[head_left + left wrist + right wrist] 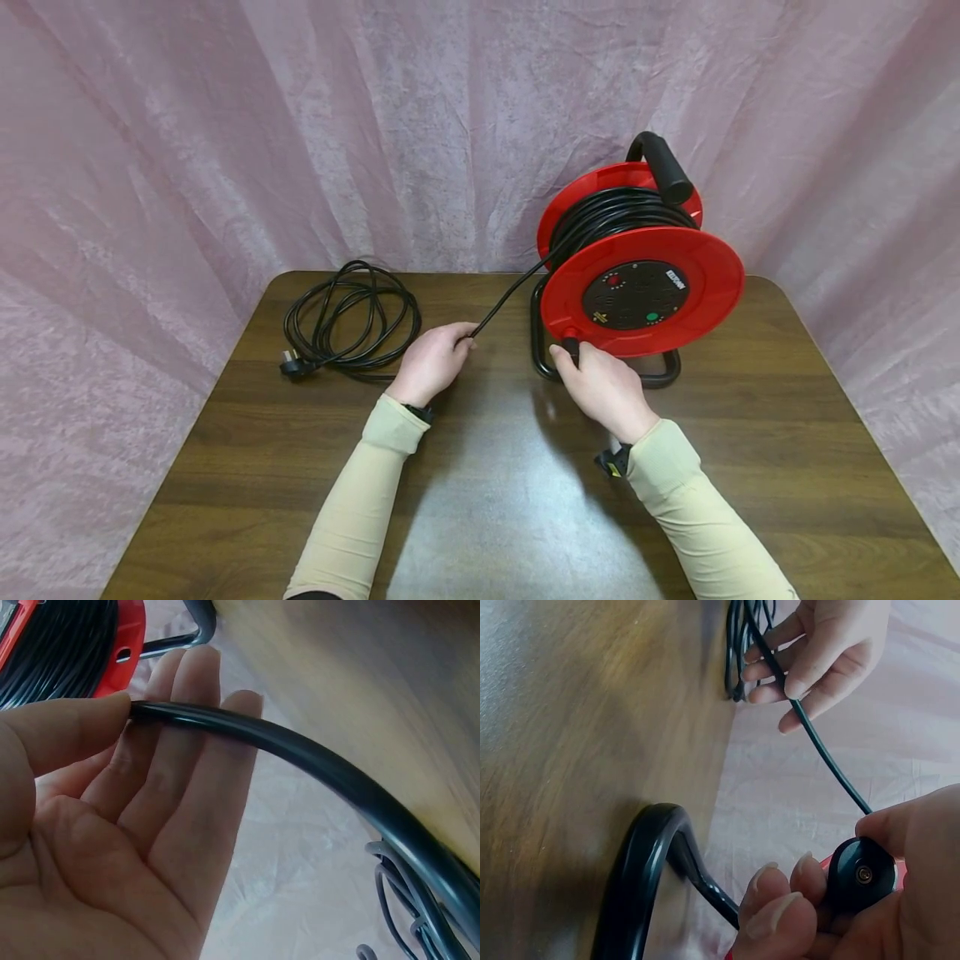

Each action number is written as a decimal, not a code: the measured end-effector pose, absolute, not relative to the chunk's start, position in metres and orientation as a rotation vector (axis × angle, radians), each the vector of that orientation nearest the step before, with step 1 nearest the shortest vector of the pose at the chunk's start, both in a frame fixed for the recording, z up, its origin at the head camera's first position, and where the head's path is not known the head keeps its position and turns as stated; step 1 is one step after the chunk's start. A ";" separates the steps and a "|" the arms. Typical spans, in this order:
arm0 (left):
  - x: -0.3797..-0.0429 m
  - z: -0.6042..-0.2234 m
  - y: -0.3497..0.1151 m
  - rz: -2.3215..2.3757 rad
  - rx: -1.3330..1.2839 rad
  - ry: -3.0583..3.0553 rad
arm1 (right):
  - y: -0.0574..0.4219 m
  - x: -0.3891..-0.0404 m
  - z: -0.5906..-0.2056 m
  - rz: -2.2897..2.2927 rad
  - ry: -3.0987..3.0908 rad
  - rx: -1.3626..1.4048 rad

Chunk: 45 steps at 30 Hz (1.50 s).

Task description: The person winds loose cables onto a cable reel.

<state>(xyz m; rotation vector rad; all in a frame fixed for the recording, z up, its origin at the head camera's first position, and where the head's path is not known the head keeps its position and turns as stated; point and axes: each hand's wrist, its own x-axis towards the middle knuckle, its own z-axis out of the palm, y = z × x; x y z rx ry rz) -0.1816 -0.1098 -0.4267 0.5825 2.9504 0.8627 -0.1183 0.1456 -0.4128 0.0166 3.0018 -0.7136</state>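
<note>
A red cable reel (716,279) stands at the back right of the table, wound with black cable (611,212). My left hand (431,360) pinches the cable between thumb and fingers, left of the reel. From there one stretch runs taut up to the drum, as the head view shows. In the left wrist view the other stretch of cable (330,765) curves away past the fingertips. My right hand (606,390) holds the reel's black crank knob (847,889) low on the front disc, fingers curled about it.
Loose loops of cable (321,333) lie at the table's back left, ending in a black plug (296,365). The reel has a black tube stand (660,377) and a top handle (666,167). A pink curtain (420,142) hangs behind the wooden table (247,467).
</note>
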 end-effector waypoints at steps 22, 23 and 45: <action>-0.184 -0.423 -0.110 0.787 0.549 2.956 | 0.141 -0.121 -0.402 -0.778 3.059 -0.035; -0.184 -0.421 -0.110 0.777 0.541 2.947 | 0.142 -0.122 -0.401 -0.780 3.059 -0.036; -0.183 -0.411 -0.111 0.882 0.584 2.920 | 0.134 -0.123 -0.377 -0.766 3.152 -0.105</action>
